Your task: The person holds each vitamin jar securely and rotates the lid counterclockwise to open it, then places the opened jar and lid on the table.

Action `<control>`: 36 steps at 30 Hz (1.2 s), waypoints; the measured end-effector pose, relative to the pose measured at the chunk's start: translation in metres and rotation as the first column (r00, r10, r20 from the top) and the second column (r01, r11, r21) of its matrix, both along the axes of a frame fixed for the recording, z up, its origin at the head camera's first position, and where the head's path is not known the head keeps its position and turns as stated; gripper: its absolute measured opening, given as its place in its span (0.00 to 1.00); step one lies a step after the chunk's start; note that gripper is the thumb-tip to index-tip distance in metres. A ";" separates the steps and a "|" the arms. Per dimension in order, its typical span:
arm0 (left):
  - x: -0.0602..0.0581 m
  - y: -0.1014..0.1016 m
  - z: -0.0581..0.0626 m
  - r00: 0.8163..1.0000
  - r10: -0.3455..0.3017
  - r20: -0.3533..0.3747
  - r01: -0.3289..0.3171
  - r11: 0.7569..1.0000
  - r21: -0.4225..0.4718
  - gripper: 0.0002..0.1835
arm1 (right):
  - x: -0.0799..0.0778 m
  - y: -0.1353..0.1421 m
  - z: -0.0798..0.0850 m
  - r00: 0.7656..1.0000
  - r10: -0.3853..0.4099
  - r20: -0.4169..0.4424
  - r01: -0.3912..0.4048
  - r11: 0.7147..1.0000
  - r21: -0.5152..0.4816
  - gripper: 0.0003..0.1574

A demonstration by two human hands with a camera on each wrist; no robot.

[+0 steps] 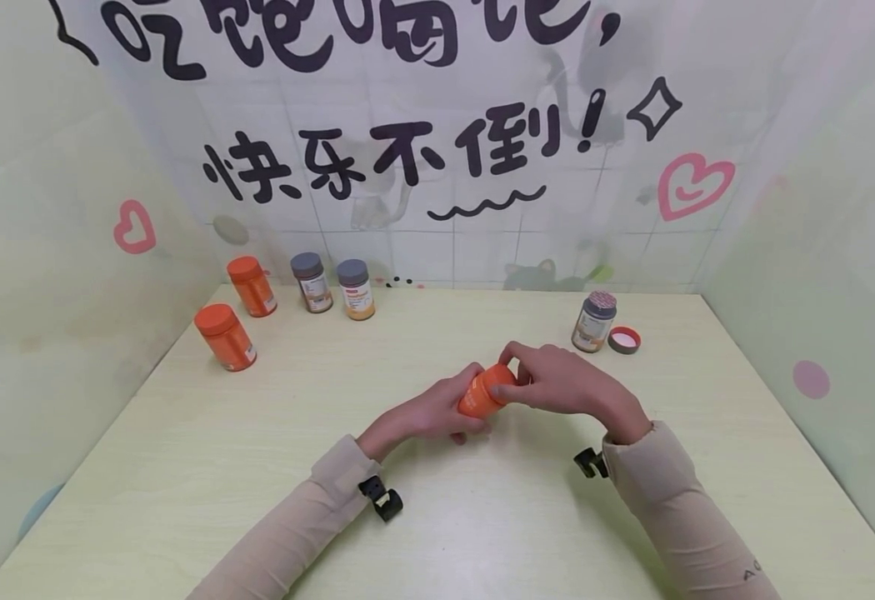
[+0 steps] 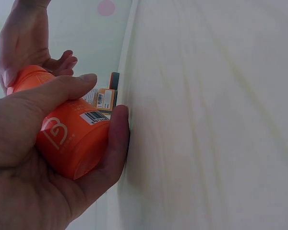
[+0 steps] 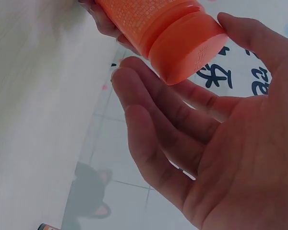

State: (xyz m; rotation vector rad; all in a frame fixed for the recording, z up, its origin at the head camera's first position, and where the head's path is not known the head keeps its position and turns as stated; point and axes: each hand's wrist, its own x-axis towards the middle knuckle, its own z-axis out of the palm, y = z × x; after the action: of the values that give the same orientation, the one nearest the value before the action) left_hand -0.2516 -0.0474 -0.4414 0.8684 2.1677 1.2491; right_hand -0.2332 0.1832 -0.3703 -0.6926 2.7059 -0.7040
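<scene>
An orange bottle (image 1: 477,402) is held tilted above the table, its lid end up and to the right in the head view. My left hand (image 1: 437,408) grips its body, thumb on one side and fingers on the other; a barcode and white print show in the left wrist view on the bottle (image 2: 81,139). At the top end, my right hand (image 1: 565,379) pinches the orange lid (image 3: 187,45) between thumb and index finger. The other fingers of that hand are bent loosely beside the lid. The lid sits on the bottle.
Two more orange bottles (image 1: 226,337) stand at the back left of the pale table (image 1: 272,450). Beside them are two grey-lidded jars (image 1: 356,292). At the back right stands a jar (image 1: 593,325) with a patterned seal on top, next to a loose lid (image 1: 624,339) lying inside-up.
</scene>
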 end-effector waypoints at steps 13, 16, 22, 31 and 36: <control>-0.001 0.001 -0.001 1.000 -0.013 -0.010 0.013 1.000 -0.004 0.26 | 0.001 -0.002 0.002 1.000 -0.005 -0.030 0.003 0.999 -0.047 0.20; -0.001 0.001 -0.001 1.000 -0.014 -0.007 0.014 1.000 -0.004 0.26 | 0.001 -0.002 0.002 0.999 0.012 -0.036 -0.013 0.999 -0.052 0.20; -0.001 0.000 0.000 1.000 -0.013 0.001 0.013 1.000 0.000 0.26 | 0.001 -0.001 0.003 0.998 0.042 -0.048 -0.045 0.997 -0.058 0.22; 0.000 0.000 0.002 1.000 -0.009 -0.003 0.009 1.000 -0.002 0.26 | 0.002 -0.002 0.004 0.998 -0.035 -0.059 0.036 0.999 0.016 0.30; -0.001 0.000 0.001 1.000 -0.012 -0.004 0.012 1.000 -0.001 0.26 | 0.002 -0.002 0.001 0.996 -0.075 -0.054 0.080 0.992 0.097 0.35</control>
State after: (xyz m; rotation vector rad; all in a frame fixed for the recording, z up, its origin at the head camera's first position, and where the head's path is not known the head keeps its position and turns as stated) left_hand -0.2525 -0.0469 -0.4407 0.8823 2.1629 1.2413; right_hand -0.2312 0.1816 -0.3695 -0.5912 2.8047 -0.5725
